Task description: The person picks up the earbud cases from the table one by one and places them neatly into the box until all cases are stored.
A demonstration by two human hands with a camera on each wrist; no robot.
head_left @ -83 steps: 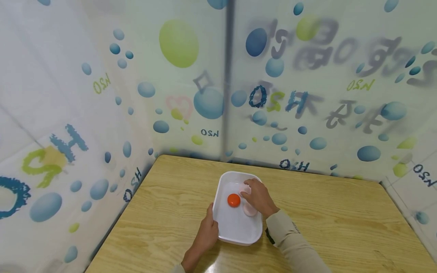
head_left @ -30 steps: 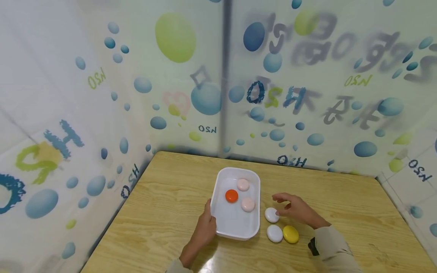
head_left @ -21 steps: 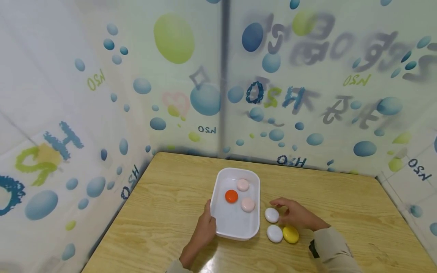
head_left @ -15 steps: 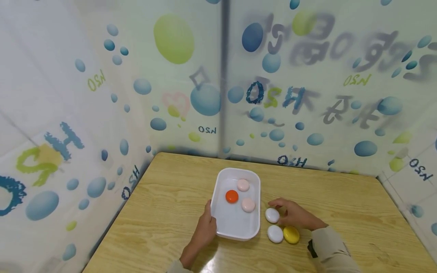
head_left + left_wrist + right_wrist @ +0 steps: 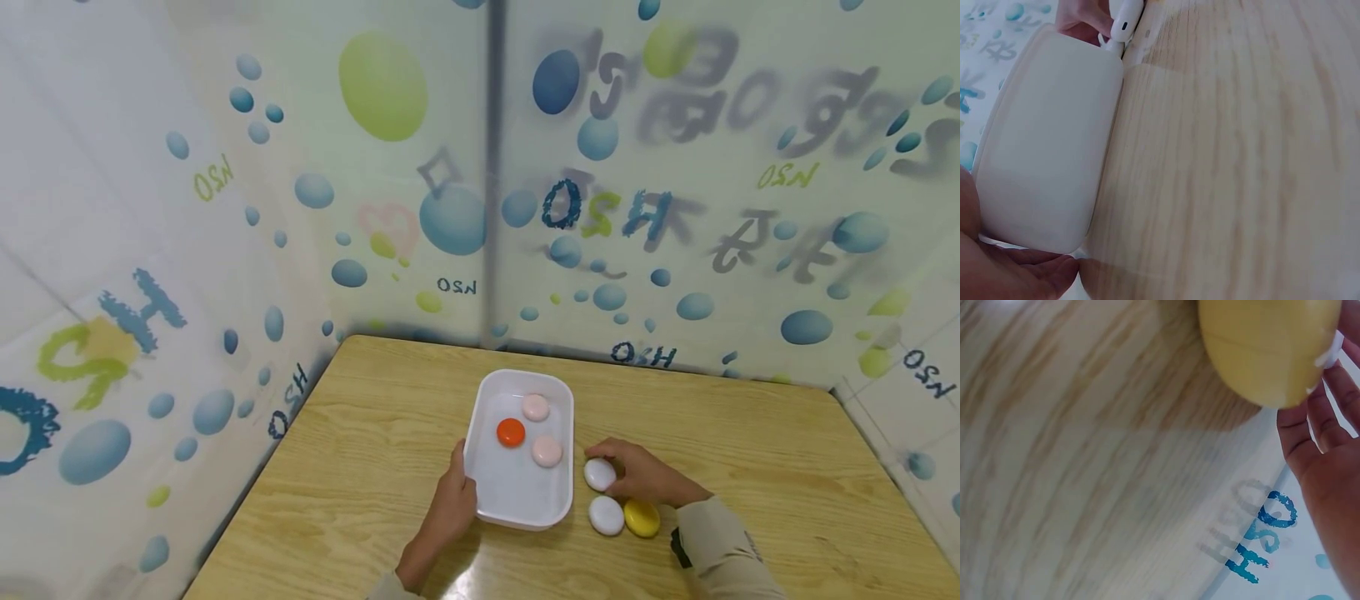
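My left hand (image 5: 452,498) grips the near left side of a white rectangular tray (image 5: 517,507), thumb at the rim; the left wrist view shows its fingers along the tray's (image 5: 1047,137) wall. In the tray lie a glossy orange-red disc (image 5: 511,432) and two pale pink discs, one (image 5: 536,407) farther back and one (image 5: 547,451) nearer. Right of the tray, my right hand (image 5: 643,472) pinches a rounded white disc (image 5: 600,474) between thumb and fingers. Just nearer me sit a second white disc (image 5: 606,516) and a yellow disc (image 5: 641,517), which looms large in the right wrist view.
The wooden table (image 5: 360,450) extends to both sides of the tray. A white curtain (image 5: 420,275) printed with bubbles and lettering hangs close behind the table's back edge, and more of it runs along the sides.
My right hand has gone from over the pink discs in the tray to the table on the right, and its fingers have closed round the white disc. My left hand stays on the tray.
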